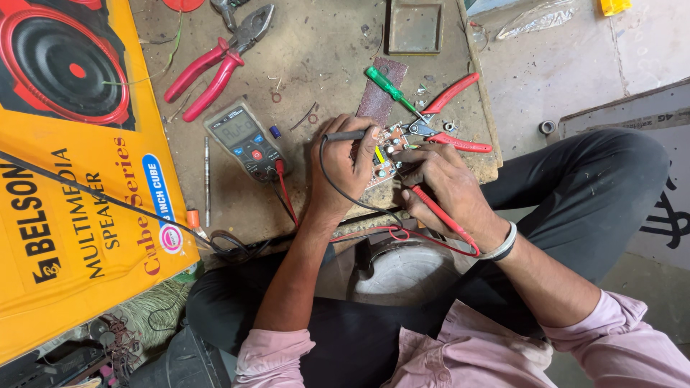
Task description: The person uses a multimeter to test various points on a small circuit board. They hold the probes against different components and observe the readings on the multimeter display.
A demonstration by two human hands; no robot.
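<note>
Hands meet over one small circuit board (386, 154) near the counter's (323, 50) front edge. We count two probes: the left hand (345, 169) pinches the black probe (345, 135), the right hand (438, 176) pinches the red probe (438, 210), both tips down on the board. One multimeter (244, 138) lies left; two red pliers (215, 65), one green screwdriver (388, 88) farther off.

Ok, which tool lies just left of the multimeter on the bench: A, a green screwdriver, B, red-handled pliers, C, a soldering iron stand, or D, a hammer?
B: the red-handled pliers lie up and to the left of the grey multimeter on the bench, while the green screwdriver sits off to its right, near the left hand and right hand.
</note>
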